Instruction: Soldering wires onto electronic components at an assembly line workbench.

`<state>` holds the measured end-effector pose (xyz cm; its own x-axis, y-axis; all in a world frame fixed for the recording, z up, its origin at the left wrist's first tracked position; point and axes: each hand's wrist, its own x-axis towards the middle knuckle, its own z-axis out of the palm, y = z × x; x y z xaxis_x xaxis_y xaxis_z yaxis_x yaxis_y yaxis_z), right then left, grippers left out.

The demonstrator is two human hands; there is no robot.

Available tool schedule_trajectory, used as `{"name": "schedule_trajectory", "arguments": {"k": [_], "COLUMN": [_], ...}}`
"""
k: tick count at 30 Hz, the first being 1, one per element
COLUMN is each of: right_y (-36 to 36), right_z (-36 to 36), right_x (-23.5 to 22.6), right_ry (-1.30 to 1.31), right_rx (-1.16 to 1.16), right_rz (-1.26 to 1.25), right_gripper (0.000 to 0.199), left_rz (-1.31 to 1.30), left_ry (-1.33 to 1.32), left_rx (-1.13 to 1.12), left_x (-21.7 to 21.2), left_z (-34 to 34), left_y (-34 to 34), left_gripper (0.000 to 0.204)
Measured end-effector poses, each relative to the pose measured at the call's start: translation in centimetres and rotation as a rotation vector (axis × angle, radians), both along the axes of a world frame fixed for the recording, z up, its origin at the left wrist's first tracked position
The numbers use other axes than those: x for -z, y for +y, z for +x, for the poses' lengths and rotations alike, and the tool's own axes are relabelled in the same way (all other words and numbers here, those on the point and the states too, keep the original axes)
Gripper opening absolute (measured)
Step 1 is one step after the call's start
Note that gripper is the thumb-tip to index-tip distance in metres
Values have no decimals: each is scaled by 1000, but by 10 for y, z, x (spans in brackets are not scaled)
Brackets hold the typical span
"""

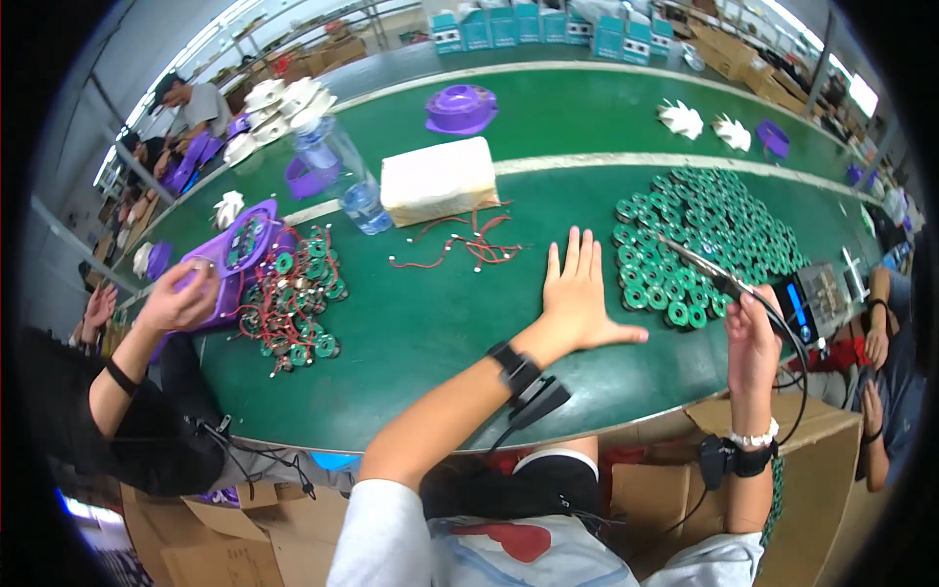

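Observation:
My left hand (579, 305) lies flat on the green table, fingers stretched and thumb spread to the right, holding nothing. In my right hand (753, 342) is a slim tool with a long metal tip and a black cord, which looks like a soldering iron (706, 266). Its tip points left and away, over a dense spread of small green ring-shaped parts with dark centres (699, 230). My left fingers rest just left of those parts, apart from them. Loose red wires with white connectors (479, 245) lie further left.
A white block (440, 181) and a clear plastic bottle (357, 196) stand at centre left. A co-worker's hand (186, 298) is by a purple housing (256, 240) and a pile of wired parts (293, 303). A device with a lit screen (800, 305) sits right of my right hand.

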<state>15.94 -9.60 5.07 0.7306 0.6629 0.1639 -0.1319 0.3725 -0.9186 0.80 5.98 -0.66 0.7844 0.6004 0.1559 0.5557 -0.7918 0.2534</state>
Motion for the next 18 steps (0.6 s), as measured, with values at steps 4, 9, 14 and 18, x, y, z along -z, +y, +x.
{"name": "schedule_trajectory", "arguments": {"k": [4, 9, 14, 18], "right_y": [-5, -14, -4, 0], "right_z": [0, 4, -6, -19], "right_x": [9, 20, 27, 23], "right_ry": [67, 23, 10, 0], "right_rx": [-4, -131, -234, -159], "right_rz": [1, -52, -70, -91], "right_gripper": [11, 15, 14, 12], "left_rz": [-118, -61, 168, 353], "left_ry": [-22, -42, 114, -90], "left_rx": [49, -34, -214, -308], "left_x": [-49, -69, -64, -64], "left_z": [-90, -215, -301, -322], "left_y": [-11, 9, 19, 29], "left_gripper": [89, 34, 32, 27]}}
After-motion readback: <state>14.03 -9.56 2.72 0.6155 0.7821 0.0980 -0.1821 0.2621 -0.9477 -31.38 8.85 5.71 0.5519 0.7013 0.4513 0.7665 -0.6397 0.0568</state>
